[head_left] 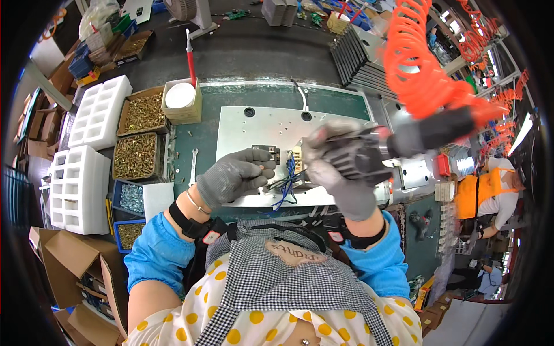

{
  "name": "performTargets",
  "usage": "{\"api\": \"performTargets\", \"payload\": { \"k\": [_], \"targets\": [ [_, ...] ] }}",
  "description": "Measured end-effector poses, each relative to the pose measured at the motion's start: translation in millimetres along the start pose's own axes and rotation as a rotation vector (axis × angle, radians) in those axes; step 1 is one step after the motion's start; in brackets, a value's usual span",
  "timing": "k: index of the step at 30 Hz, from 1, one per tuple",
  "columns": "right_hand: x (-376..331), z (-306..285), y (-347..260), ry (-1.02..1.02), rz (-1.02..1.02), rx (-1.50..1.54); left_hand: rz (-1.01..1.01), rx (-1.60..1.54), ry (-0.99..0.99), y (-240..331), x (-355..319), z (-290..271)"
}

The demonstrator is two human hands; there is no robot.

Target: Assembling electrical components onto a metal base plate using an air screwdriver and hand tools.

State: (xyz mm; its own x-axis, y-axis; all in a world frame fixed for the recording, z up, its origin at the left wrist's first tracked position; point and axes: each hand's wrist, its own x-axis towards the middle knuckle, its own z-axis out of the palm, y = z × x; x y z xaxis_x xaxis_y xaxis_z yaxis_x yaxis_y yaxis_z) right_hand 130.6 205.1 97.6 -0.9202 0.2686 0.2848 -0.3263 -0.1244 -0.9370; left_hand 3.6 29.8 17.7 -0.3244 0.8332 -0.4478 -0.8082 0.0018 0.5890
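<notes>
My left hand (234, 176), in a grey glove, rests over the white metal panel (236, 130) with its fingers curled and pinched together. A tiny brass-coloured bit shows at the fingertips, too small to name. Just beyond the fingers sits a black block-shaped part (265, 153) on the panel. My right hand (340, 173), gloved too and smeared by motion, is wrapped round a black air tool (363, 155). Between the hands stand a pale yellowish terminal block (298, 158) and a bunch of blue and black wires (284, 187).
Boxes of brass screws (138, 153), white foam trays (78, 190) and a wrench (194, 164) lie at left. An orange coiled hose (410, 57) hangs at upper right. Stacked metal panels (360, 63) stand at the back. A person in an orange vest (485, 193) is at right.
</notes>
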Motion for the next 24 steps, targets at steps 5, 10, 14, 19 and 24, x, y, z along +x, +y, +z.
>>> {"api": "performTargets", "payload": {
  "k": [5,10,14,19,24],
  "targets": [
    [7.8,-2.1,-47.7,-0.096,-0.312,0.247,0.016,0.007,-0.089,1.6,1.2,11.2],
    [3.1,-8.4,-53.5,-0.007,-0.354,0.356,0.064,0.020,-0.229,0.8,2.0,22.3],
    [0.7,-7.6,-47.1,0.098,-0.392,0.307,0.098,0.047,-0.298,-2.1,0.5,28.1],
    [-1.3,-10.0,-52.2,0.135,-0.473,0.308,0.104,0.199,-0.162,1.6,-1.0,32.7],
    [-5.2,-8.4,-49.1,0.186,-0.466,0.337,0.133,0.237,-0.219,-2.8,1.9,34.5]
  ]
}}
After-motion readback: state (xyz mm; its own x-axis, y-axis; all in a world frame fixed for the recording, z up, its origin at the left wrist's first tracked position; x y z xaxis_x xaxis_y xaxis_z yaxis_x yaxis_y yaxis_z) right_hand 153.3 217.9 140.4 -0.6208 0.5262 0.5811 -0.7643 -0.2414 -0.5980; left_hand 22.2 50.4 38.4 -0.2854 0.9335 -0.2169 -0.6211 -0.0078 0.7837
